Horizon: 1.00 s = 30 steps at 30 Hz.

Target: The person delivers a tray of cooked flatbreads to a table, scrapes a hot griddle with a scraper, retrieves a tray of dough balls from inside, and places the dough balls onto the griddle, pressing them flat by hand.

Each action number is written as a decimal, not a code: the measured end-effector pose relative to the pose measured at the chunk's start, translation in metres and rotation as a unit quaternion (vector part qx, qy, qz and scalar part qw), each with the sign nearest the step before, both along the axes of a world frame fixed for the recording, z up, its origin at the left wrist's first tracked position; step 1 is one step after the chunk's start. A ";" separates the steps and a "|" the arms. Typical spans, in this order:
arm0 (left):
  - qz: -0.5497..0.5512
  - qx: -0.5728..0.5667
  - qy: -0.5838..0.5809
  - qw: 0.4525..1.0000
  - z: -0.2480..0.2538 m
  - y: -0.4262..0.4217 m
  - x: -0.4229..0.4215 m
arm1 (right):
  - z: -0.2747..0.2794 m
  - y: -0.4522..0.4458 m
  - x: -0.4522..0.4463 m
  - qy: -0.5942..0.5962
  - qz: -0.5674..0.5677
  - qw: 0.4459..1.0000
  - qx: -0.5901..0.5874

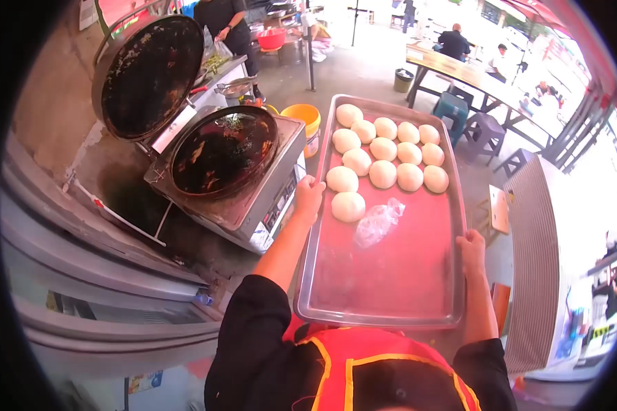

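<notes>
A large metal tray [391,301] is held out in front of my body. My left hand [310,198] is closed round its left edge, and my right hand [471,252] grips the right edge. Several round, pale dough balls [382,174] lie in rows over the far half of the tray. One dough ball [348,207] sits nearest to me on the left. Beside it is a crumpled clear plastic bag [380,222]. The near half of the tray shows bare metal with a reddish reflection.
At the left stands a round griddle [225,152] with its dark lid [152,77] raised. Behind it are a yellow bucket [301,118] and a person [227,27] at a counter. Wooden tables [469,72], stools [485,131] and seated people are at the back right; a ribbed white panel [531,253] stands right.
</notes>
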<state>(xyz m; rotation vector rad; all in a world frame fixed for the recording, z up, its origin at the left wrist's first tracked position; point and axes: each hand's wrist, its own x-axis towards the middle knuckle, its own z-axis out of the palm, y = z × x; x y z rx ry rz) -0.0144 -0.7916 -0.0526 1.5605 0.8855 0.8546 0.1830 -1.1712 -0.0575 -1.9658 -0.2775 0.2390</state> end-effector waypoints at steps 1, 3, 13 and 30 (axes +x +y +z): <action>0.007 -0.005 0.005 1.000 -0.003 0.025 0.020 | 0.001 0.026 0.027 0.000 0.012 1.000 -0.004; 0.026 -0.012 0.004 1.000 -0.014 0.077 0.063 | 0.001 0.085 0.080 -0.014 0.025 1.000 -0.003; 0.120 -0.048 0.018 0.992 -0.129 0.315 0.288 | -0.055 0.372 0.344 -0.052 0.074 0.993 -0.076; 0.317 -0.057 0.170 0.931 -0.294 0.609 0.464 | -0.275 0.790 0.609 0.001 0.235 0.967 -0.100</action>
